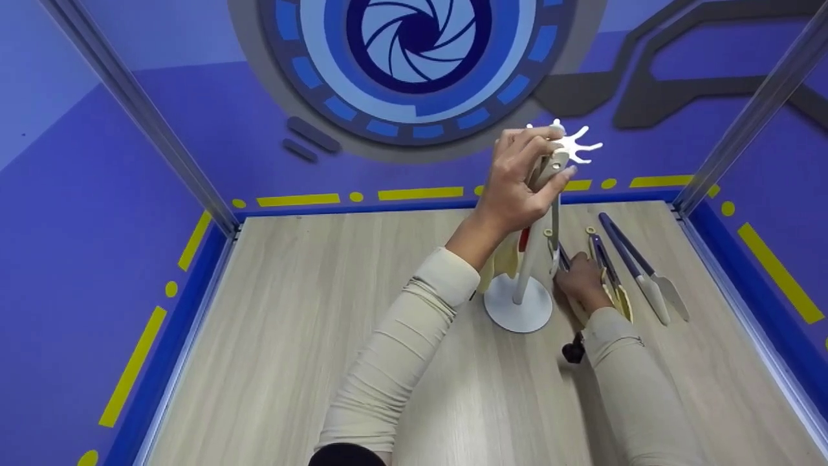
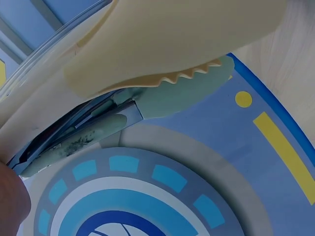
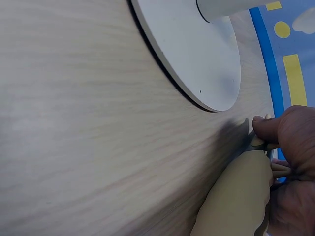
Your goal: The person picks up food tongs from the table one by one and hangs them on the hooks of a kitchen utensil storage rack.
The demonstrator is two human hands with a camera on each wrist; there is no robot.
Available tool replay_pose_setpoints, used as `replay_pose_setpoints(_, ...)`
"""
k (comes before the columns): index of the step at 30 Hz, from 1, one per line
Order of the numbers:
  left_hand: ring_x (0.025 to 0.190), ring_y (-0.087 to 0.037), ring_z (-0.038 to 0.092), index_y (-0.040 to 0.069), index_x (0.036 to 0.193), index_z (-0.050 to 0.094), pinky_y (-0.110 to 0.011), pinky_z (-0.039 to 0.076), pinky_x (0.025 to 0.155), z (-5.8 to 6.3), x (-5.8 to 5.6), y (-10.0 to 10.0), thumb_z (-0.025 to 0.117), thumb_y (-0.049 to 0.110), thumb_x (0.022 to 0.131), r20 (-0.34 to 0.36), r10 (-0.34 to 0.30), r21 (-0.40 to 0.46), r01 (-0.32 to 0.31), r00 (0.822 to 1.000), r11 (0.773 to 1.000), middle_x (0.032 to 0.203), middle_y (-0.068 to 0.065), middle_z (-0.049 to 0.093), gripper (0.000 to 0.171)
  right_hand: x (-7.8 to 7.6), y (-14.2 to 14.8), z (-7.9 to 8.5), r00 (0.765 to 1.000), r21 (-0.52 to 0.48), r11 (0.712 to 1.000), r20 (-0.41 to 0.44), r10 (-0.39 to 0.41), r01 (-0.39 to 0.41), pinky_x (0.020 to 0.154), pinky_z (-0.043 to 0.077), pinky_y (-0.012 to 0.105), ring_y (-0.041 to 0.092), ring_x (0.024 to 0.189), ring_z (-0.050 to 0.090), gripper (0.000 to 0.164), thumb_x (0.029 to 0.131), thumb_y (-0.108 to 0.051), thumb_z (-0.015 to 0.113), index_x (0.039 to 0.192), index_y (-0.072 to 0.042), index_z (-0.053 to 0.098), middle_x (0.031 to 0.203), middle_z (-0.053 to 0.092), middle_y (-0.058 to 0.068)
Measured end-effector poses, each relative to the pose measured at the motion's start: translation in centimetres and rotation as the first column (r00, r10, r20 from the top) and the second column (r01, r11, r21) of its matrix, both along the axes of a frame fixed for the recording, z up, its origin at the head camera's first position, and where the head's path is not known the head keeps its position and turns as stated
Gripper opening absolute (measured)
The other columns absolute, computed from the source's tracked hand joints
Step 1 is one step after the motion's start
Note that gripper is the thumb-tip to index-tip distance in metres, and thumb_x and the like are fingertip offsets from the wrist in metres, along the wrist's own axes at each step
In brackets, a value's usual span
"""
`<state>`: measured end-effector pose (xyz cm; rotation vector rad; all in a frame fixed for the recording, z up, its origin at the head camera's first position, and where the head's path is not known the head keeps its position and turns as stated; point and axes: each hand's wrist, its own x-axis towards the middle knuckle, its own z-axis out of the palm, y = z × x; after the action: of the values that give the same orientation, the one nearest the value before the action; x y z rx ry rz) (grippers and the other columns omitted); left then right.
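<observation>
My left hand (image 1: 517, 175) is raised at the top of a white utensil stand (image 1: 518, 318), its fingers and thumb curled around the upper end below the hooks (image 1: 582, 145). Utensils hang there: beige-headed serrated tongs (image 2: 172, 39), with a pale green head (image 2: 187, 93) behind them in the left wrist view. Down on the table, right of the stand's base, my right hand (image 1: 579, 281) pinches tongs with a beige head (image 3: 236, 196). The right wrist view shows thumb and fingers around their slim part; the palm hides the rest.
To the right of my right hand lie dark-handled tongs with a beige head (image 1: 607, 265) and larger tongs with dark blue handles (image 1: 637, 259). A patterned blue wall (image 1: 194, 129) and metal posts (image 1: 145, 116) bound the wooden table (image 1: 310, 291).
</observation>
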<state>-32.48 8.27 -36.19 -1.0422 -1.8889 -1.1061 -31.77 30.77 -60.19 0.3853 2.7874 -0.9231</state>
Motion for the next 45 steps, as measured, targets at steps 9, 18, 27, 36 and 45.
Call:
replay_pose_setpoints(9,0.115,-0.018,0.049,0.015,0.109,0.064,-0.027,0.035,0.103,-0.3,0.4,0.3,0.063,0.038,0.093,-0.041,0.090,0.007,-0.090,0.995,0.996,0.124,-0.002,0.062,0.028,0.0,0.0,0.4,1.000,-0.003,1.000,0.022,-0.011,0.011,0.109,0.033,0.063,0.055,0.129,0.037,0.065,0.094,-0.029,0.050,0.135,0.018,0.032,0.137,0.037,0.041)
replay_pose_setpoints(18,0.113,-0.017,0.049,0.016,0.110,0.064,-0.026,0.035,0.101,-0.4,0.6,0.8,0.062,0.039,0.093,-0.032,0.102,0.025,-0.101,0.994,0.995,0.124,-0.002,0.060,0.029,0.0,0.4,-0.3,0.999,0.006,0.999,-0.013,-0.035,0.035,0.100,0.040,0.061,0.050,0.116,0.046,0.058,0.089,-0.024,0.049,0.128,0.018,0.038,0.127,0.046,0.038)
replay_pose_setpoints(27,0.113,-0.018,0.049,0.015,0.109,0.064,-0.027,0.035,0.101,-0.3,0.4,0.9,0.062,0.039,0.094,-0.043,0.102,0.036,-0.101,0.994,0.994,0.124,-0.003,0.060,0.029,-0.1,0.1,-0.2,0.998,0.017,0.999,-0.041,-0.047,0.047,0.102,0.037,0.062,0.051,0.119,0.044,0.057,0.090,-0.024,0.048,0.130,0.015,0.039,0.129,0.044,0.038)
replay_pose_setpoints(36,0.113,-0.018,0.048,0.015,0.111,0.063,-0.027,0.035,0.102,-0.7,0.4,1.0,0.061,0.038,0.095,-0.036,0.092,0.028,-0.091,0.995,0.995,0.124,-0.003,0.060,0.028,0.1,0.6,-0.9,0.995,-0.026,0.997,-0.068,-0.076,0.074,0.099,0.042,0.060,0.048,0.115,0.051,0.054,0.094,-0.028,0.048,0.128,0.014,0.045,0.124,0.052,0.034)
replay_pose_setpoints(45,0.114,-0.018,0.047,0.017,0.110,0.063,-0.026,0.035,0.101,-0.8,0.2,0.8,0.061,0.039,0.094,-0.028,0.098,0.033,-0.097,0.995,0.995,0.125,-0.003,0.060,0.027,0.1,1.0,-0.8,0.991,-0.188,0.974,-0.036,-0.133,0.124,0.100,0.043,0.053,0.037,0.111,0.050,0.051,0.101,-0.030,0.045,0.130,0.012,0.044,0.121,0.052,0.026)
